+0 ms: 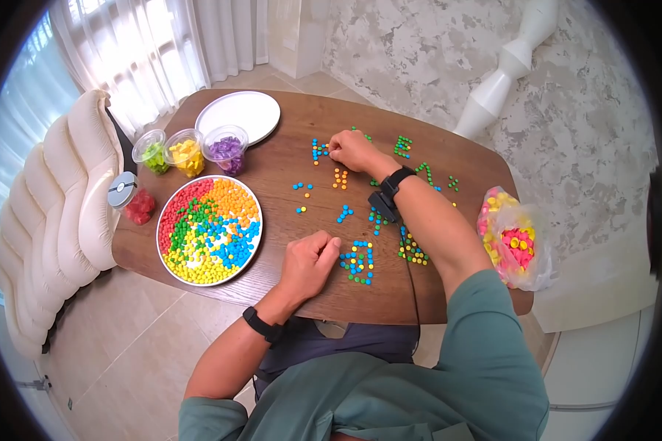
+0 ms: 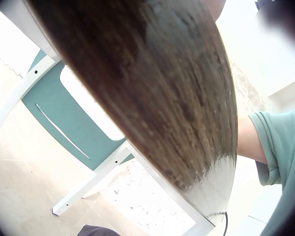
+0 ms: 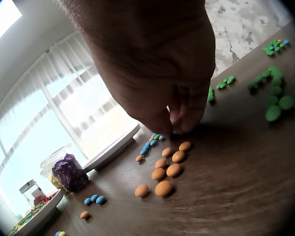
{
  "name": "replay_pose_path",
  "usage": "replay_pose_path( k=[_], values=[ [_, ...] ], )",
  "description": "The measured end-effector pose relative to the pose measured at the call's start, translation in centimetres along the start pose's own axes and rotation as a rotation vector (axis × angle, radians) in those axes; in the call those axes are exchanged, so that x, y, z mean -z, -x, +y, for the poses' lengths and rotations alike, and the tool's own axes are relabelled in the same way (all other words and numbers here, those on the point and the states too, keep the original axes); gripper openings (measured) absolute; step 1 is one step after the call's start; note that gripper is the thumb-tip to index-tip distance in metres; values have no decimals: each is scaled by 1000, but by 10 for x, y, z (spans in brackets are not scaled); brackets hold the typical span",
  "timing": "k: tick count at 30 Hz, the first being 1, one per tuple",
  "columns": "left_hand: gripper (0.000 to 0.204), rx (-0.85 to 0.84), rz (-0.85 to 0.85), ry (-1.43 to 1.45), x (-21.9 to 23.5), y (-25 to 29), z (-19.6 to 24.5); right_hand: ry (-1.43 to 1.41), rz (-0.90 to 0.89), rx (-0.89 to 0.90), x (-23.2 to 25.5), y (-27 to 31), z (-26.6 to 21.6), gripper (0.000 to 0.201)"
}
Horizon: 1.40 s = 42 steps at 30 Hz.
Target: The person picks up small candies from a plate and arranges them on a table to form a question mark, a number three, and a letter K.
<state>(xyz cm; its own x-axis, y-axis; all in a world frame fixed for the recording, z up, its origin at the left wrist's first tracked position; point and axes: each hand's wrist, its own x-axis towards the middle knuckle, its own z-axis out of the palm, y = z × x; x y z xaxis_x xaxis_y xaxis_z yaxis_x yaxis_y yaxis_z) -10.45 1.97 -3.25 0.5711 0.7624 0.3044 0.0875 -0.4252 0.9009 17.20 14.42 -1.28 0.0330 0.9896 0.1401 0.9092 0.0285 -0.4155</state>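
My right hand [image 1: 354, 151] reaches to the back of the wooden table, its fingertips down beside a small figure of blue and orange candies [image 1: 318, 151]. In the right wrist view thumb and fingertips [image 3: 179, 123] meet low over the wood; I cannot tell whether a candy is between them. Just in front lie paired rows of orange candies [image 3: 163, 169]. Near the front edge, my left hand [image 1: 310, 263] rests on the table with loosely curled fingers, just left of a blue, green and yellow candy figure [image 1: 358, 262]. The left wrist view mostly shows bare wood.
A round white plate [image 1: 159, 253] of color-sorted candies stands at left. Behind it are tubs of green, yellow and purple pieces [image 1: 226, 152], a jar of red pieces [image 1: 136, 204] and a white plate [image 1: 235, 110]. A plastic bag [image 1: 529, 246] lies at right; a cable [image 1: 412, 294] crosses the table.
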Motion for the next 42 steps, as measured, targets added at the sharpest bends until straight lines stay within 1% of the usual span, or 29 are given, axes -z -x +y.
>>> replay_pose_path(
  k=[7, 11, 25, 28, 30, 34, 36, 40, 42],
  values=[
    [28, -14, 2, 0, 0, 0, -1, 2, 17, -5, -1, 0, -5, 11],
    [28, -9, -2, -3, 1, 0, 0, -6, -5, -5, 0, -1, -9, 12],
    [28, 11, -14, -24, 2, -1, 3, 23, 19, -38, -4, -4, -4, 11],
    [28, 9, -14, -29, 2, 0, 3, -3, 36, -78, -4, -4, -3, 12],
    [28, -1, -6, -23, 1, 0, 1, 22, 64, -147, -3, -4, -1, 12],
    [28, -2, -8, -23, 1, 0, -1, 15, 53, -148, 1, -3, -3, 13],
    [28, -6, -8, -22, 1, 0, -1, 42, 58, -93, 0, -2, -3, 11],
    [28, -11, -8, -22, 1, 0, -1, 33, 41, -107, -3, -4, -2, 10],
    [28, -4, -9, -24, 2, 0, 0, 39, 55, -78, -5, -4, -1, 9]
  ],
)
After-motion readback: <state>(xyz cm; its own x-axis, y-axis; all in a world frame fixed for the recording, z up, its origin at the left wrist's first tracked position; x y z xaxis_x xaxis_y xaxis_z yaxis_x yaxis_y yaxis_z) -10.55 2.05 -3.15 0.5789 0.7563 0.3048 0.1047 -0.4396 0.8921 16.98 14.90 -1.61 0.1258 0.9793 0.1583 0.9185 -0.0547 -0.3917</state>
